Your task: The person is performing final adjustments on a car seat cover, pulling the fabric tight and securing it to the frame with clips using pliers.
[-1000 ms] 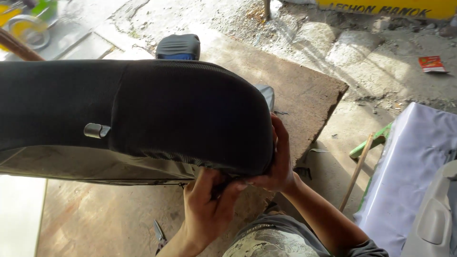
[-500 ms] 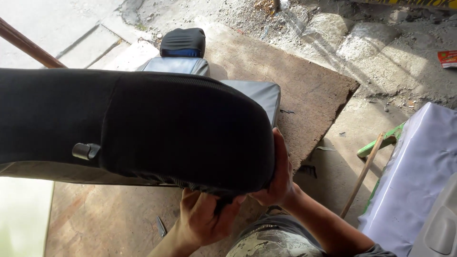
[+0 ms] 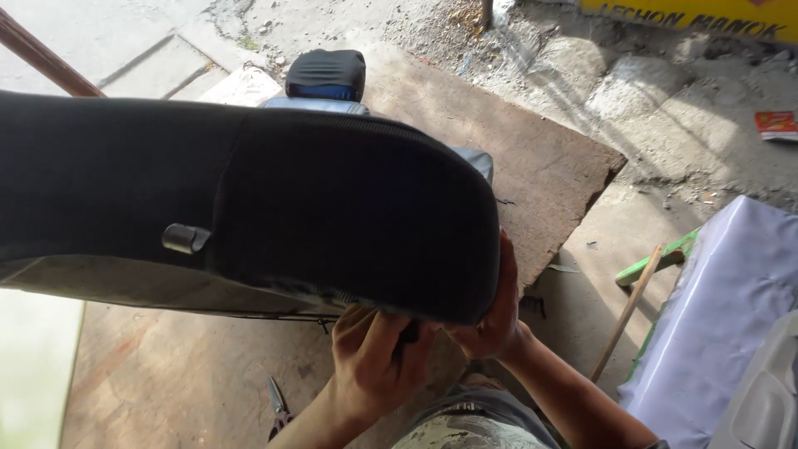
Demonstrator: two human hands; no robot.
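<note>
Head view shows the left hand (image 3: 374, 353) curled up under the near lower edge of the long black padded fabric-covered seat (image 3: 249, 208), its fingers pinching the loose cover material where it wraps over the edge, while the right hand (image 3: 495, 316) lies flat and spread against the rounded right end of the seat, pressing it from the side. That seat runs with its long axis left to right across the scene, so nearly all of it lies to the left of both hands and slightly farther out; the two hands sit close together at its near right corner. Under the seat lies a brown flat board (image 3: 532, 158) on the concrete, with small scissors (image 3: 277, 403) near the left forearm. Far off stands a small dark cushioned headrest (image 3: 326, 73). At the far right corner a yellow rectangular sign (image 3: 698, 15) runs along the top, a small red packet (image 3: 775, 125) lies below it, and a pale lilac sheeted cushion (image 3: 731, 316) fills the near right
</note>
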